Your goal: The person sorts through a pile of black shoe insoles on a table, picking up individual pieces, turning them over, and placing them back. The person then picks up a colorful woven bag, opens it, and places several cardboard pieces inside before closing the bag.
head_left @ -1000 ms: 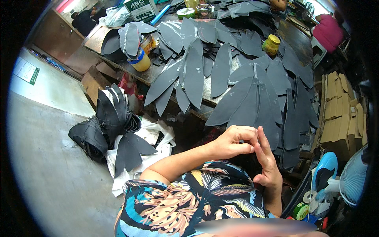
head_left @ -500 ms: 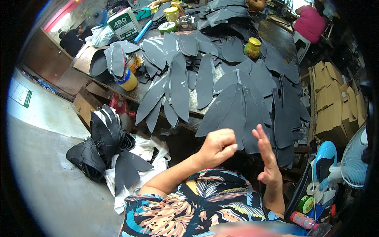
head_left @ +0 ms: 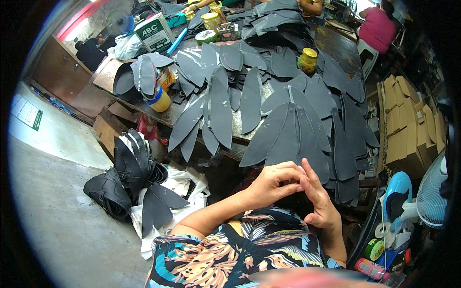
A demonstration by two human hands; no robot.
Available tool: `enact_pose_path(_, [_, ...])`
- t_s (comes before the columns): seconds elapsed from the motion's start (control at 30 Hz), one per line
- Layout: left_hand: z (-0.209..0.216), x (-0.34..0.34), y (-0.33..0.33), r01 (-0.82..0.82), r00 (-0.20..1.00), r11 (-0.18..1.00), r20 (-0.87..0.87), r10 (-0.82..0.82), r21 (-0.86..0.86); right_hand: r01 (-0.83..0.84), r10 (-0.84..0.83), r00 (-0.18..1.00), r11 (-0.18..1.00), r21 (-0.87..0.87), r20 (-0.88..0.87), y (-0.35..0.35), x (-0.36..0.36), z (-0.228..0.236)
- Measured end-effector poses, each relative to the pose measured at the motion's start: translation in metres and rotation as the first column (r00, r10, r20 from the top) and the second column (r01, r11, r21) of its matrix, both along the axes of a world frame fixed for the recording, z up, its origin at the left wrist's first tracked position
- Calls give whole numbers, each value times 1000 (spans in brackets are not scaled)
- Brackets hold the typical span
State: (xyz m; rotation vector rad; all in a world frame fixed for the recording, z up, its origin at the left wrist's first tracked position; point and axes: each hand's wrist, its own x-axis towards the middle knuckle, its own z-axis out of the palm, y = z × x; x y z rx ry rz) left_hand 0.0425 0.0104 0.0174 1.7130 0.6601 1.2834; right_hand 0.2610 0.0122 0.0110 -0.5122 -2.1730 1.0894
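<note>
In front of my chest my two hands meet, just off the near ends of the dark grey cut pieces (head_left: 283,137) on the table. My left hand (head_left: 276,181) is bent into a pinch, thumb and fingertips drawn in against the fingers of the other hand. Whether anything small sits in that pinch cannot be made out. My right hand (head_left: 321,201) holds its fingers stretched upward, palm toward the left one. The long leaf-shaped pieces overlap in fans along the table edge, several with pale markings and light edge strips.
Stacked black sewn parts (head_left: 128,165) and white cloth (head_left: 185,185) lie at left. Jars, one yellow (head_left: 307,61), stand among the pieces. Cardboard pieces (head_left: 408,120) and a fan (head_left: 432,189) are at right. A person in pink (head_left: 377,29) sits at far right.
My left hand has moved right and loosened from a fist into a pinch. My right hand has tilted left, so the fingers of both hands now touch.
</note>
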Motion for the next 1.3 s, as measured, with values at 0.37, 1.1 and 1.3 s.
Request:
enact_pose_path(0.37, [-6, -9, 0, 143, 987, 982, 88, -133, -123, -70, 70, 997, 998, -5, -14, 1, -4, -1])
enact_pose_path(1.1, [3, -9, -9, 2, 995, 995, -101, -12, -102, 59, -58, 998, 998, -22, 39, -10, 1, 0])
enact_pose_path(1.3, [2, -8, -7, 83, 995, 986, -46, -91, -147, 65, -66, 996, 998, 14, 63, -8, 1, 2])
